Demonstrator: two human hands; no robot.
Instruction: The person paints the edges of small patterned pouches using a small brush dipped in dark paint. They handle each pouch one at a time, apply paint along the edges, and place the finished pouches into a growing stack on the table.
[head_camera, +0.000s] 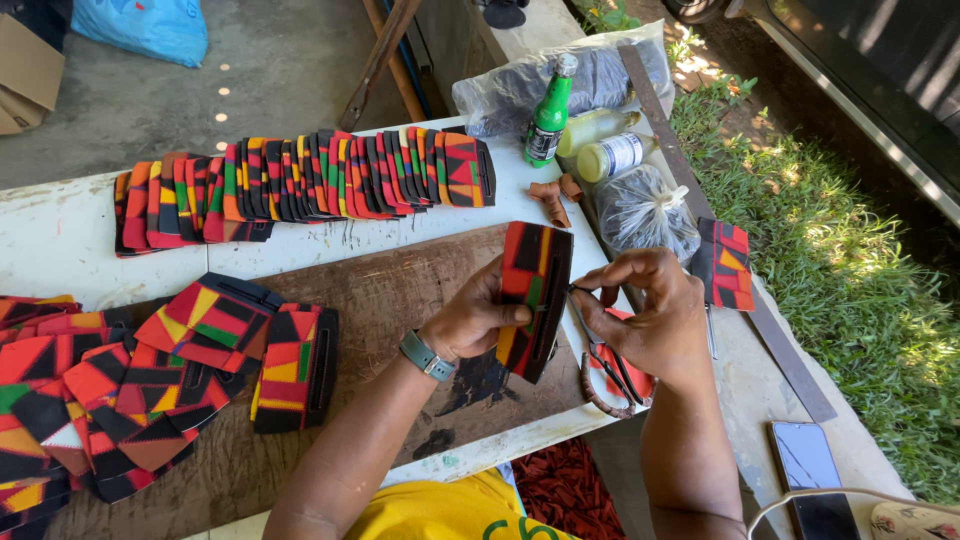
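Note:
My left hand (478, 318) grips a flat black piece covered in red, orange, green and black patterned cloth (533, 295), holding it upright above a brown board (400, 290). A watch is on that wrist. My right hand (650, 315) pinches at the piece's right edge near its slot, fingertips together on something too small to make out. Under the right hand lie scissors with dark handles (605, 370).
A long row of similar patterned pieces (300, 185) stands at the back of the white table (60, 240); more lie piled at the left (110, 390). A green bottle (549, 115), two pale bottles, plastic bags, a phone (805, 460) and a long wooden strip sit at right. Grass lies beyond.

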